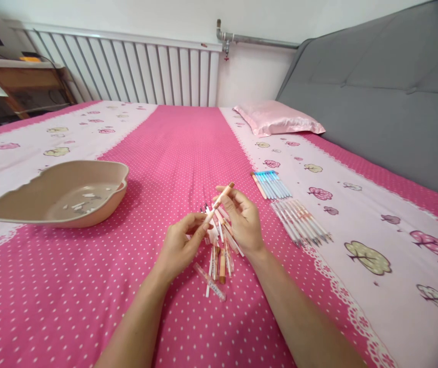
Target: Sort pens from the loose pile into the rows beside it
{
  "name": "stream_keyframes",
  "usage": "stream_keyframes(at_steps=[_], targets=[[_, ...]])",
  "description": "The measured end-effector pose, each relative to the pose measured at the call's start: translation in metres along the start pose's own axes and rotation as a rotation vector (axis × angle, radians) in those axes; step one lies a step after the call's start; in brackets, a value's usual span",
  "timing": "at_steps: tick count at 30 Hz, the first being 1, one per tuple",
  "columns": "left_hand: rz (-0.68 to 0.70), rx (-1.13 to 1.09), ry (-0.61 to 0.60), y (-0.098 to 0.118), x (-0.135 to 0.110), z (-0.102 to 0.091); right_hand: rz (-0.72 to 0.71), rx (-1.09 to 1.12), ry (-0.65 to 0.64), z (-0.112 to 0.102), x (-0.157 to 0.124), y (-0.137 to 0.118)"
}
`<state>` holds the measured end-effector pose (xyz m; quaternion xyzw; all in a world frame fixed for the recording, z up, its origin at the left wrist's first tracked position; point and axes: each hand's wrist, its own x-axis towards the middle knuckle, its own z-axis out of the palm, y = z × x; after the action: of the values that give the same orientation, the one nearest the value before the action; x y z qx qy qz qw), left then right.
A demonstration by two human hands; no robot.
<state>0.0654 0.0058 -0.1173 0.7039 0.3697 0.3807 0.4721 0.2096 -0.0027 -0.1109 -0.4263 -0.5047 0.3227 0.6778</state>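
Both of my hands hold one orange-capped pen [221,198] above the pink dotted bedsheet. My left hand [182,245] pinches its lower end. My right hand [241,220] grips its upper part, near the cap, and several more pens fan out beneath its fingers. Just below the hands lies a loose pile of pens [219,266] on the sheet. To the right lie two neat rows: blue pens [272,184] and, nearer to me, clear and white pens [299,220].
A beige scalloped tray [7,204] with small white scraps sits at the left. A pink pillow [278,118] lies at the far right, by a grey headboard [375,87]. A white radiator [127,66] runs along the back wall.
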Motion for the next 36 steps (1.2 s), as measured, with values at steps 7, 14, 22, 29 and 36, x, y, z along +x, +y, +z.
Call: stream_keyframes(at_steps=[7, 14, 22, 29, 36], targets=[[0.002, 0.0, 0.0, -0.0016, -0.0002, -0.0004, 0.025, 0.005, -0.029, 0.0004, -0.0012, 0.0026], [0.008, -0.001, 0.002, -0.0022, -0.0002, -0.0005, 0.011, -0.038, -0.038, -0.0006, -0.0007, 0.0015], [0.013, 0.003, -0.002, -0.002, -0.001, -0.0004, 0.021, -0.005, -0.056, 0.0007, -0.0021, 0.004], [0.001, -0.014, -0.009, -0.0023, 0.0002, -0.0006, 0.005, -0.01, -0.075, 0.0001, -0.0012, 0.0022], [0.016, -0.018, -0.013, -0.002, 0.0014, -0.0007, 0.0, -0.06, -0.1, -0.0004, -0.0014, 0.0029]])
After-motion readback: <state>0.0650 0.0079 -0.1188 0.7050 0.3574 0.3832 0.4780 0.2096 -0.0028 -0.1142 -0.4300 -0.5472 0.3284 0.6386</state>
